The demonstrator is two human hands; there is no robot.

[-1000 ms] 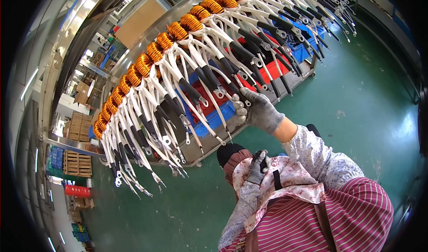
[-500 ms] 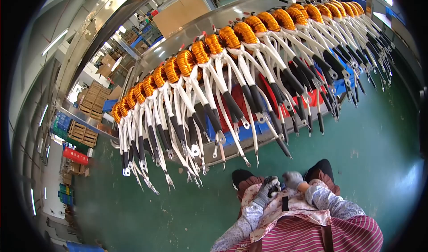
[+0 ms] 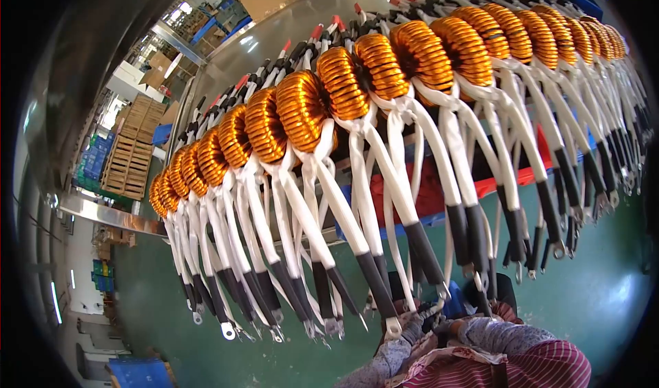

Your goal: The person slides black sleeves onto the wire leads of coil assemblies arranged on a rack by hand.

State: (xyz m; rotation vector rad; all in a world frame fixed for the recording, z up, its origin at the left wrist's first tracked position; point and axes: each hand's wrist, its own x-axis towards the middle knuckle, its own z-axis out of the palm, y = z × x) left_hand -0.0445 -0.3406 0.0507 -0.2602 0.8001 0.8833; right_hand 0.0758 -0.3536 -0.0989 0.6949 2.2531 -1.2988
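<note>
A long row of orange copper-wound coils lies along the edge of a metal bench. White sleeved leads hang from them, with black sleeves and ring terminals at their ends. Low in the view, behind the hanging leads, my left hand is near the waist, mostly covered by them. To its right, my right hand is partly hidden too. The fingers of both hands are too covered to read, and anything between them cannot be made out.
Under the bench, red and blue bins show between the leads. The metal bench top carries more leads with red tips. Wooden pallets stand at the left, beyond the bench end. Green floor lies below.
My right hand has come away from the hanging leads down to my waist, beside my left hand. The view has moved closer over the coils, and the leads now cover much of both hands.
</note>
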